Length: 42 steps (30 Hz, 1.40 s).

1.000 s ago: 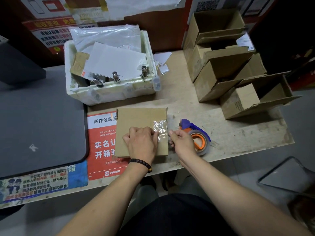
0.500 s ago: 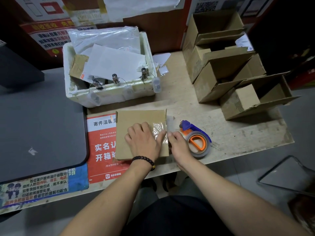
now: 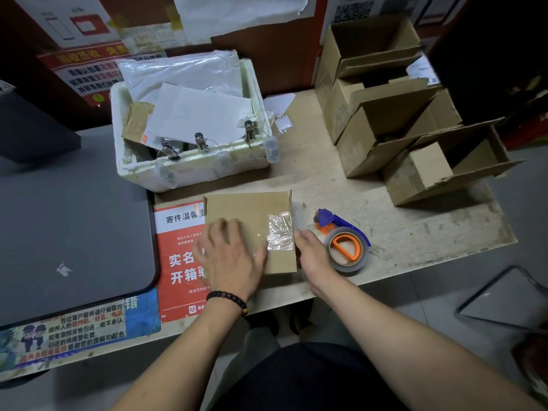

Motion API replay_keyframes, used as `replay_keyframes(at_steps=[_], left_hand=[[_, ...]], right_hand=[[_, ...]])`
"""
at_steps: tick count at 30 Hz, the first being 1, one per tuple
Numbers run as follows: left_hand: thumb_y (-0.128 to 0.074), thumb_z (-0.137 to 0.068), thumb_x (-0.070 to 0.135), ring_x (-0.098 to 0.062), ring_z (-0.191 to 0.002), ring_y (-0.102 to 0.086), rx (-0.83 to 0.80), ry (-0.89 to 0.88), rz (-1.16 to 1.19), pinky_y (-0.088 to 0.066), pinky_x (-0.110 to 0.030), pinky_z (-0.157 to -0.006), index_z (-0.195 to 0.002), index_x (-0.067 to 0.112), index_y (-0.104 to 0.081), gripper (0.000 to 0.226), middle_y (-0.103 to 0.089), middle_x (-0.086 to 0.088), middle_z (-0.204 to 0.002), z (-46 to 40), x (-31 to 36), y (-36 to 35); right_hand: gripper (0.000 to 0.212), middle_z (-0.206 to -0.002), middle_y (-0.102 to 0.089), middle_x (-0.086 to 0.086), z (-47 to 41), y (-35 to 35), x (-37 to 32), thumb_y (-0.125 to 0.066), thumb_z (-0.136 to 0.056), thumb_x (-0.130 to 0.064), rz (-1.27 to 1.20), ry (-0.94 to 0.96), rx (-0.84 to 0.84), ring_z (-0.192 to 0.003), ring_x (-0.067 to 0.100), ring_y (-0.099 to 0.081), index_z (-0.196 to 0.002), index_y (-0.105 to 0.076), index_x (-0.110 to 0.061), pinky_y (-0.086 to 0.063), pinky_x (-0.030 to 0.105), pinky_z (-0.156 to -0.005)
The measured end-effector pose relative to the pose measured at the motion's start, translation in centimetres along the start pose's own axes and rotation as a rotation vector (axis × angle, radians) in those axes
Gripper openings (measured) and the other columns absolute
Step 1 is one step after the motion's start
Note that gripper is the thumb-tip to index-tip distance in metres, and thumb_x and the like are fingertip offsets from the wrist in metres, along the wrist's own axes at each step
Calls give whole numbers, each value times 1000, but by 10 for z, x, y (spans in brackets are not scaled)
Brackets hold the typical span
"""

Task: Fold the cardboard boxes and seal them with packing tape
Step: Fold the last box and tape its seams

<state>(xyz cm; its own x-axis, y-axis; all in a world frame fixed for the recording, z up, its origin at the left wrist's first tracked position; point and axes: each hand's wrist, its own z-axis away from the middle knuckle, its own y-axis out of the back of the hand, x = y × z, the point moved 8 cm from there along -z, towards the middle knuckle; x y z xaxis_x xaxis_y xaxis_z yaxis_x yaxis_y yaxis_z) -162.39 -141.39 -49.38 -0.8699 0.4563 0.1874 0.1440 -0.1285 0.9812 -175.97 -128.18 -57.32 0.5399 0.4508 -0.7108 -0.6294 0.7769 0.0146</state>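
Observation:
A small brown cardboard box [image 3: 246,209] lies near the table's front edge. A strip of clear packing tape [image 3: 280,232] runs over its top at the right end. My left hand [image 3: 231,256] lies flat on the box top with fingers spread, blurred by motion. My right hand [image 3: 314,253] rests against the box's right side, its thumb at the taped top edge; its fingers are hidden behind the box. A tape dispenser [image 3: 347,247] with an orange core and blue handle lies just right of that hand.
A white foam box [image 3: 192,170] full of paper and bags stands behind the cardboard box. Several open cardboard boxes [image 3: 370,137] are stacked at the back right. A grey mat [image 3: 68,221] covers the left; a red notice [image 3: 178,262] lies under the box.
My left hand has slid leftward across the box top, away from the taped end. My right hand stays at the box's right side.

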Motion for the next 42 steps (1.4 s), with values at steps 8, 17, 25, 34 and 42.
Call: replay_keyframes(at_steps=[8,17,25,34,42], left_hand=[[-50,-86,78,-43,-146,-24,-109,116,133,-31,-60,-114,-152,14,-35,93,-21,-24,-161,8,-24,-13],[-49,-85,79,-43,-144,-27,-85,137,160,-34,-60,-112,-150,13,-38,92,-24,-24,-159,9,-22,-10],[-48,-85,80,-43,-144,-26,-98,140,167,-34,-61,-112,-150,13,-38,94,-24,-25,-160,8,-22,-11],[-53,-84,78,-43,-145,-25,-97,157,204,-32,-59,-114,-150,14,-38,94,-21,-24,-161,7,-24,-9],[-53,-83,78,-41,-147,-22,-111,165,225,-30,-58,-115,-151,15,-37,94,-19,-21,-163,7,-24,-9]], right_hand=[[28,-100,-64,2,5,-2,5,-44,-108,-41,181,-37,21,-94,15,-61,-112,-51,-15,-45,28,-71],[39,-87,-64,3,29,-8,-39,-37,-107,-51,955,397,-58,-82,25,-58,-92,-52,-18,-43,38,-68],[56,-71,-59,-2,15,-1,-52,-50,-94,-69,825,306,-75,-69,18,-55,-76,-51,-16,-44,38,-63],[46,-75,-59,5,-17,-9,-61,-56,-101,-48,686,178,-216,-66,17,-54,-87,-60,-4,-41,34,-63],[29,-76,-64,2,-22,-3,-70,-54,-106,-27,560,149,-234,-69,16,-60,-89,-65,-7,-54,31,-64]])
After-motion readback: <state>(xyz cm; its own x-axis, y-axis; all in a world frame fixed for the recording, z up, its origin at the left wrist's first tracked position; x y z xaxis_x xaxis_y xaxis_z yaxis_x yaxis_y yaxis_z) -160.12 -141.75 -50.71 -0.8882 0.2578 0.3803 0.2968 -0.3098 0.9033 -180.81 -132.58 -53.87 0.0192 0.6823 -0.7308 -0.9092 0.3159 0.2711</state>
